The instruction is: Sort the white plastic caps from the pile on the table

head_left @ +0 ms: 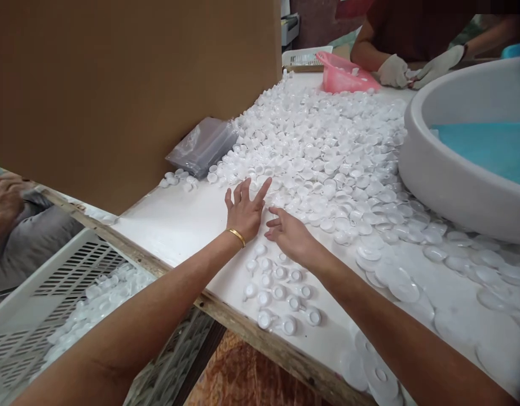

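My left hand [245,213], with a gold bracelet at the wrist, has its fingers spread at the near edge of a heap of small white plastic pieces [323,152]. Beside it, my right hand [291,234] reaches in from the right, fingers apart and pointing left. I see nothing held in either hand. Just below them on the white tabletop [171,225], several small round cup-like pieces [279,291] with short handles lie spread out. Flat white discs, like toy saucers [404,287], lie to the right of my right forearm.
A large cardboard sheet [128,90] stands at the left, with a clear plastic packet [203,146] against it. A white basket [14,321] holds similar pieces. A big white tub [467,169] stands right. Behind are a pink basin [344,79] and a person's gloved hands [393,71].
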{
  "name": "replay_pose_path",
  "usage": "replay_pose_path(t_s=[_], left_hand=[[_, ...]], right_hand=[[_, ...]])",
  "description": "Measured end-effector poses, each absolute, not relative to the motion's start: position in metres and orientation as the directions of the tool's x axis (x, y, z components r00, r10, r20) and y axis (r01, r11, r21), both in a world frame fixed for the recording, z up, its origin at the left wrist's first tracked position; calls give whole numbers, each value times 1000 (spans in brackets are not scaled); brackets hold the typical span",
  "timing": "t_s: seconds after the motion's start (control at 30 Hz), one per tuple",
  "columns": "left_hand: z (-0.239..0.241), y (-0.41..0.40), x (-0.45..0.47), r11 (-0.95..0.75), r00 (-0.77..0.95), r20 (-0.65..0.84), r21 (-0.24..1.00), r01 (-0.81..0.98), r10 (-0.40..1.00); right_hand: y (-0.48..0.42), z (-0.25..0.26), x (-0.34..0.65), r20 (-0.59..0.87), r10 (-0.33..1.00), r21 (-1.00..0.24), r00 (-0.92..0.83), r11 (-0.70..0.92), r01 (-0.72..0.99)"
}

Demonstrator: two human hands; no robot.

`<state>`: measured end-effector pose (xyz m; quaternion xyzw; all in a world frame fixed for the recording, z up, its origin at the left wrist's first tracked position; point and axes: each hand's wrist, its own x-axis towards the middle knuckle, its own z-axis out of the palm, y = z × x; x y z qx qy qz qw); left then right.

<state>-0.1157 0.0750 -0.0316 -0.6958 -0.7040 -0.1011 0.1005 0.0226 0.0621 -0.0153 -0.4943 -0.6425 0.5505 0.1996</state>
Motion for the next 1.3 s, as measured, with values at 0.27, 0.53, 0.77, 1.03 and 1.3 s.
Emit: replay_pose_path(t_s=[0.27, 0.53, 0.77, 1.03, 1.3], left_hand=[[-26, 69, -119, 182, -217, 249, 159, 970, 944], [-28, 54, -132, 339, -386, 63, 365, 867, 920], [-16, 35, -133, 346, -415, 218, 291, 892, 883], [-13, 12, -140, 237, -281, 242, 193, 952, 929], [-1, -5, -130, 76, -146, 102, 496, 865, 984]], right_hand=[[55, 28, 78, -159, 857, -922, -491, 50, 385], [-35, 32, 197, -328, 818, -515, -473, 265, 815], [-48, 9, 187, -250, 809, -504, -532, 360, 785], [-22, 22, 169, -344, 882, -805, -324, -99, 585], [19, 1, 45, 145, 858, -821, -493, 383, 424]])
